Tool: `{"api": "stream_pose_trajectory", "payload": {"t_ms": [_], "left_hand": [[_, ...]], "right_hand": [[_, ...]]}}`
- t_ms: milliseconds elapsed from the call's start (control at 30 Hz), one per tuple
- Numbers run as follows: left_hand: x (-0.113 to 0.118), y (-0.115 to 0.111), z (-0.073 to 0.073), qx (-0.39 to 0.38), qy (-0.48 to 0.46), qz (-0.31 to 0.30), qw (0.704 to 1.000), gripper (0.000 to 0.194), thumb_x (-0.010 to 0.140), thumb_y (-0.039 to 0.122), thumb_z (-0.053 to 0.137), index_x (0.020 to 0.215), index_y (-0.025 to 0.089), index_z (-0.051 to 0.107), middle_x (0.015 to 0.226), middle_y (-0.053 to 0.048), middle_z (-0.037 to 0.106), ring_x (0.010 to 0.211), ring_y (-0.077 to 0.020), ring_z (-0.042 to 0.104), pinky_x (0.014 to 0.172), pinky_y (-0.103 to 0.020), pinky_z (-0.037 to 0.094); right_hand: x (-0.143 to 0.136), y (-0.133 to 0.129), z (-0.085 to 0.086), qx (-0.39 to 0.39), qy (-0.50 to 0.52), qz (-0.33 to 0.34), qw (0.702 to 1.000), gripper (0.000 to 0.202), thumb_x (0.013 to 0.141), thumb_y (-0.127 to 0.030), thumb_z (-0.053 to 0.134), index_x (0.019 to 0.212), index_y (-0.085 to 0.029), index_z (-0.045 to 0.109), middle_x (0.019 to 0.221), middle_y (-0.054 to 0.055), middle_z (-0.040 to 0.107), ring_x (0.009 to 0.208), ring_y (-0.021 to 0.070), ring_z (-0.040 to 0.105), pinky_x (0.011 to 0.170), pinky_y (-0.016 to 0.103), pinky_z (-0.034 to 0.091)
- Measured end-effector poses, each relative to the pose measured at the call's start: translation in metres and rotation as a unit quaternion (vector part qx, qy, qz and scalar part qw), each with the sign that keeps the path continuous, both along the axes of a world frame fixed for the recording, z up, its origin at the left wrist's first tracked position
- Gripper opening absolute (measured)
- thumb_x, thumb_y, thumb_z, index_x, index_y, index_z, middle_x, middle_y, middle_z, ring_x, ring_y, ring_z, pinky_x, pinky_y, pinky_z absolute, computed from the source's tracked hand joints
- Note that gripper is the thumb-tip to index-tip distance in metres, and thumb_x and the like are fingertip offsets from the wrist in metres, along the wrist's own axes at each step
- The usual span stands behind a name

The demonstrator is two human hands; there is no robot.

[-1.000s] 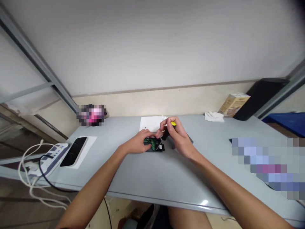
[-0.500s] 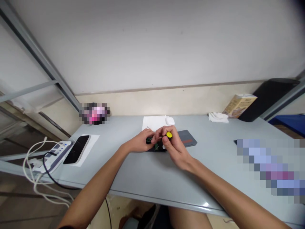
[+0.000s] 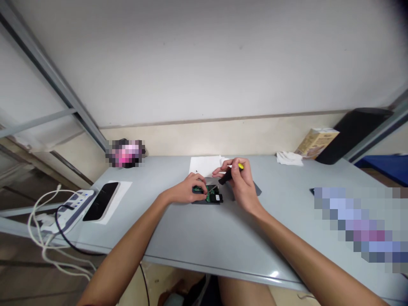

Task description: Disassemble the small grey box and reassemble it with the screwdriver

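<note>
While white cables [image 3: 31, 225] loop over the table's far-left edge, a white-and-grey power strip [image 3: 68, 212] lies there at a slant, with a black cord crossing it. Just beside it, a dark-screened phone [image 3: 101, 201] rests on a white sheet [image 3: 123, 190], and farther back, by the wall, sits a pixelated pink-and-black item [image 3: 125, 154].

Toward the middle, the left hand [image 3: 186, 189] grasps the left end of an opened device [image 3: 217, 198], its fingers curled over the far side and its thumb at the near side. The device lies on the grey table [image 3: 191, 238] between the two hands, showing a green circuit board and a black part with a white label. Behind it is white paper [image 3: 204, 165] with a small dark speck on it.

A black screwdriver [image 3: 227, 176] with a yellow end slants down leftward to the board; whether its tip touches cannot be told. The right hand [image 3: 242, 182] grips its handle, some fingers extended. Partly hidden beyond that hand is a flat grey piece [image 3: 256, 190].

Farther right come crumpled tissue [image 3: 289, 158], a yellowish carton [image 3: 317, 142], a black cylinder-like object [image 3: 353, 136] and, nearer, a pixelated bluish item [image 3: 363, 229].
</note>
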State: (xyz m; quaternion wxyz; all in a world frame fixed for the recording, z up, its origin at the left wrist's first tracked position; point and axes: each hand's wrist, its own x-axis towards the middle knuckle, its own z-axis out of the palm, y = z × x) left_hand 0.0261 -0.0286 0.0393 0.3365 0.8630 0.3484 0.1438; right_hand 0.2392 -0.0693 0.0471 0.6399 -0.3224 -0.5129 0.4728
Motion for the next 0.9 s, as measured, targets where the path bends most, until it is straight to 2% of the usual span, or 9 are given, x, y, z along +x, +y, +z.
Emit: {"api": "stream_pose_trajectory", "payload": {"t_ms": [133,233,367,433,567,733,833,900], "left_hand": [[-0.003,0.002,0.0,0.025,-0.017,0.03,0.999,0.014,0.094,0.035,0.067,0.09,0.024,0.073,0.119,-0.008,0.063,0.122,-0.0261,0.052,0.115,-0.046,0.041],[-0.005,0.005,-0.004,0.097,-0.022,0.081,0.992,0.014,0.096,0.033,0.063,0.091,0.023,0.071,0.116,-0.009,0.062,0.119,-0.0258,0.052,0.113,-0.045,0.042],[-0.005,0.013,-0.013,0.235,0.018,0.188,0.953,0.017,0.098,0.028,0.058,0.095,0.022,0.074,0.117,-0.011,0.061,0.116,-0.0278,0.05,0.11,-0.048,0.042],[-0.004,0.018,-0.015,0.27,0.04,0.207,0.94,0.021,0.1,0.028,0.056,0.1,0.021,0.075,0.118,-0.011,0.06,0.117,-0.0284,0.049,0.108,-0.048,0.042],[0.003,0.03,-0.01,0.282,0.115,0.168,0.937,0.024,0.101,0.028,0.054,0.098,0.021,0.077,0.115,-0.011,0.063,0.114,-0.0297,0.05,0.102,-0.048,0.043],[0.019,0.054,-0.004,0.272,0.172,0.107,0.941,0.021,0.096,0.024,0.059,0.092,0.02,0.079,0.109,-0.013,0.066,0.112,-0.0312,0.052,0.096,-0.046,0.044],[0.033,0.064,-0.002,0.27,0.178,0.094,0.942,0.02,0.094,0.024,0.061,0.092,0.02,0.08,0.107,-0.013,0.068,0.11,-0.0311,0.053,0.096,-0.045,0.045],[0.042,0.067,0.0,0.269,0.19,0.087,0.94,0.019,0.093,0.023,0.062,0.093,0.019,0.081,0.106,-0.013,0.069,0.109,-0.0313,0.055,0.094,-0.044,0.046]], "right_hand": [[0.01,0.016,-0.001,-0.034,0.021,-0.072,0.997,0.045,0.094,-0.071,0.055,0.103,-0.031,0.038,0.101,-0.002,0.052,0.088,0.0161,0.071,0.086,0.038,0.062],[0.027,0.033,-0.005,-0.055,-0.005,-0.142,0.988,0.05,0.091,-0.078,0.048,0.102,-0.031,0.035,0.101,-0.001,0.053,0.089,0.0179,0.071,0.084,0.039,0.062],[0.05,0.052,-0.018,-0.097,-0.071,-0.178,0.977,0.057,0.088,-0.084,0.042,0.103,-0.031,0.029,0.102,0.001,0.057,0.093,0.0215,0.074,0.082,0.039,0.062],[0.056,0.057,-0.025,-0.127,-0.086,-0.174,0.973,0.057,0.088,-0.085,0.042,0.102,-0.031,0.027,0.095,0.001,0.059,0.092,0.0231,0.075,0.082,0.04,0.061],[0.056,0.06,-0.031,-0.123,-0.104,-0.19,0.968,0.054,0.09,-0.081,0.037,0.104,-0.031,0.026,0.095,0.002,0.061,0.095,0.023,0.075,0.085,0.039,0.06],[0.056,0.053,-0.023,-0.163,-0.105,-0.19,0.963,0.047,0.093,-0.073,0.04,0.108,-0.03,0.026,0.093,0.002,0.064,0.087,0.0231,0.072,0.084,0.04,0.058],[0.06,0.053,-0.019,-0.193,-0.116,-0.211,0.951,0.045,0.09,-0.06,0.047,0.114,-0.03,0.023,0.105,0.004,0.062,0.092,0.0223,0.07,0.083,0.037,0.056],[0.064,0.056,-0.018,-0.181,-0.12,-0.235,0.947,0.049,0.083,-0.047,0.056,0.115,-0.03,0.024,0.112,0.004,0.056,0.095,0.0205,0.066,0.086,0.035,0.054]]}}
